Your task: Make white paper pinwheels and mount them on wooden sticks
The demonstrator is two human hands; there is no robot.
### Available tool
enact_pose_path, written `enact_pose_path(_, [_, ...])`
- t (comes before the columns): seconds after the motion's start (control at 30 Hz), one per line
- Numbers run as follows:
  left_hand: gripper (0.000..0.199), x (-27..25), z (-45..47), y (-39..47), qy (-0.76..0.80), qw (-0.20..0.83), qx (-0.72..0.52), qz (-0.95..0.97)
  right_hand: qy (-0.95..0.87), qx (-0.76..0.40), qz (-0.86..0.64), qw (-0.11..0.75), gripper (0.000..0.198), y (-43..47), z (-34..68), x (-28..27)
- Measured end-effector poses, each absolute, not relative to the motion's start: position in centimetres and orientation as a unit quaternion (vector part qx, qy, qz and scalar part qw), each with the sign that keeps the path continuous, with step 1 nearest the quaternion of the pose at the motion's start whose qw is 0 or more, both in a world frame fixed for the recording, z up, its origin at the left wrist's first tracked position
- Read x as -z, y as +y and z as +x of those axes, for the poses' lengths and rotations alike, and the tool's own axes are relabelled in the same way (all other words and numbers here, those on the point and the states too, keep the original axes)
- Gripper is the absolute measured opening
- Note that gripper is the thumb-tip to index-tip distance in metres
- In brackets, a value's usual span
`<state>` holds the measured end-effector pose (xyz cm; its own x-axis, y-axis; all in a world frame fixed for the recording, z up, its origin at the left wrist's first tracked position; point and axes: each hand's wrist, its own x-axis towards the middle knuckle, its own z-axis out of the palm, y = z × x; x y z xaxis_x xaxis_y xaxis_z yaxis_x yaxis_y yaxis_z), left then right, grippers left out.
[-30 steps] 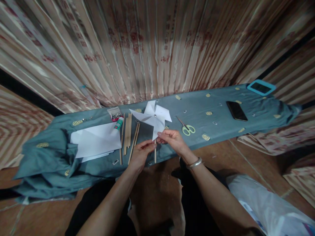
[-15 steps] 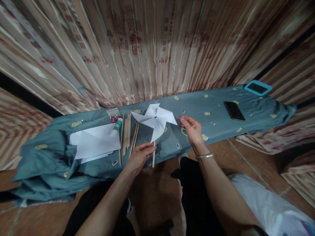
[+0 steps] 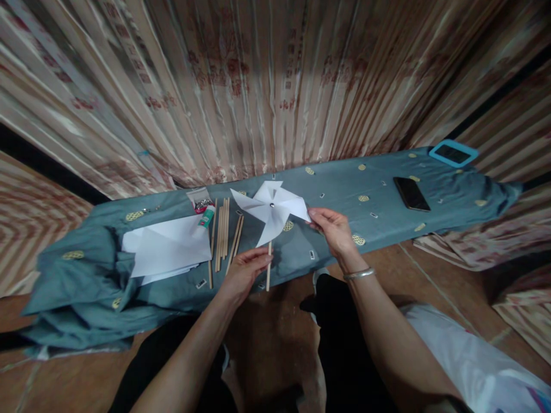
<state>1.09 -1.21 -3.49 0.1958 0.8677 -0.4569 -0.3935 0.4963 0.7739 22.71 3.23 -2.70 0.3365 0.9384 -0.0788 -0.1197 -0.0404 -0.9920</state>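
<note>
Pinwheel (image 3: 278, 213): white folded paper with four blades, held in front of the person over the surface (image 3: 344, 183); a round metal pin (image 3: 271, 205) sits at its hub.
Handle stick (image 3: 268, 278): thin, pale wood, running from under the pinwheel's lowest blade toward the person; its upper part is hidden behind the paper.
Left hand (image 3: 246, 272): below the pinwheel and a little to its left, the grip pinching the handle stick between thumb and fingers.
Right hand (image 3: 333, 226): just right of the pinwheel, the grip pinching the tip of its right blade.
Bracelet (image 3: 359, 273): silver-coloured, around the right wrist, below and right of the pinwheel.
Loose sticks (image 3: 222, 229): lying near the pinwheel on its left, roughly side by side; the pair closest to it slants slightly and runs partly behind the left hand.
Paper sheets (image 3: 172, 249): further left of the pinwheel, past the loose sticks, in an uneven stack.
Tube (image 3: 206, 218): white and green, left of the pinwheel, at the far right corner of the paper sheets.
Small box (image 3: 201, 202): open, left of the pinwheel, just beside the tube, with shiny bits inside too small to make out.
Phone (image 3: 411, 194): dark, lying well to the right of the pinwheel.
Blue-framed device (image 3: 453, 153): right of the pinwheel, beyond the phone.
Curtain (image 3: 258, 86): pleated, beige with reddish prints, hanging behind the pinwheel.
</note>
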Motion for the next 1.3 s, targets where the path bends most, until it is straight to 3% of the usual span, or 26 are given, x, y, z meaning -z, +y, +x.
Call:
enact_pose_path(0.47, [0.035, 3.5, 1.3, -1.1, 0.476, 0.707, -0.455, 0.259, -0.366, -0.480, -0.551, 0.576, 0.027, 2.6, 21.1, 2.3])
enact_pose_path(1.3, [0.036, 4.1, 1.3, -0.8, 0.486, 0.683, -0.480, 0.258, -0.388, -0.539, -0.531, 0.527, 0.035, 1.5, 18.5, 2.4])
